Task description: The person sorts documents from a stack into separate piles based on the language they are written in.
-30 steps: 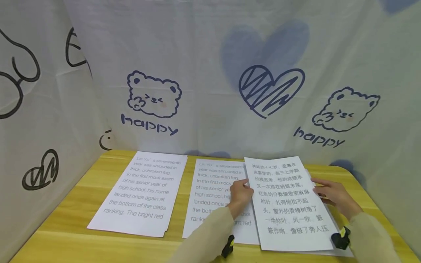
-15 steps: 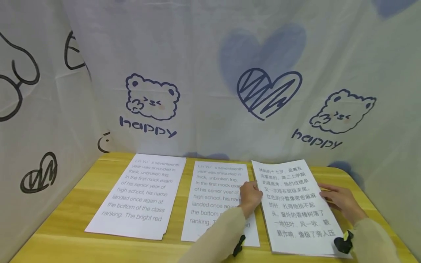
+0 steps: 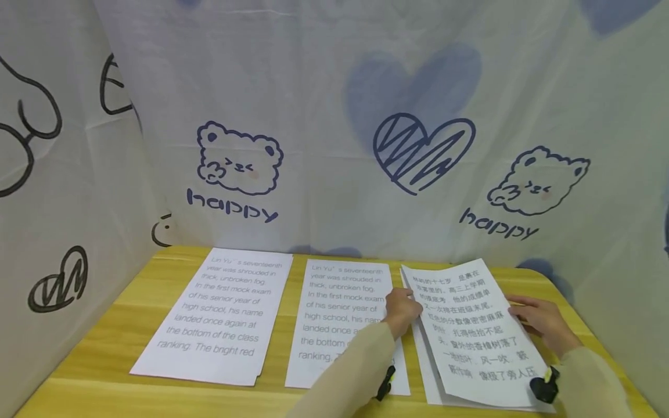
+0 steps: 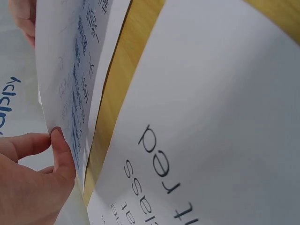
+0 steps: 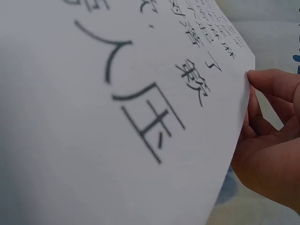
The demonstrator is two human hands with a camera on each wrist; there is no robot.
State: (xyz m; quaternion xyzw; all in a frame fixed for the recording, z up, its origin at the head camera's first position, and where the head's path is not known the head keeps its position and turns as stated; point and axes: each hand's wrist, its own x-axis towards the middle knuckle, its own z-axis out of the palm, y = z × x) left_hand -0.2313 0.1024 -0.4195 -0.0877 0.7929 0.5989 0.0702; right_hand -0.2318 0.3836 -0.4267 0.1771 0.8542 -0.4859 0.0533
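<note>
My left hand pinches the left edge of a white sheet of paper printed with Chinese text, at the right of the table. The left wrist view shows thumb and forefinger meeting at that edge. My right hand holds the opposite edge; in the right wrist view a fingertip lies against it, with other fingers partly behind the sheet. The sheet bows, its left side raised. Below it lies another white sheet, mostly covered, on which the left wrist view shows Chinese characters.
On the yellow wood-grain table lie a left paper stack and a middle paper, both printed in English. My left forearm crosses the middle one. A white patterned cloth hangs behind and at the sides.
Both hands shifted right with the Chinese sheet, which came down flat over the paper beneath. Since then its left side has risen, uncovering a strip of the lower sheet.
</note>
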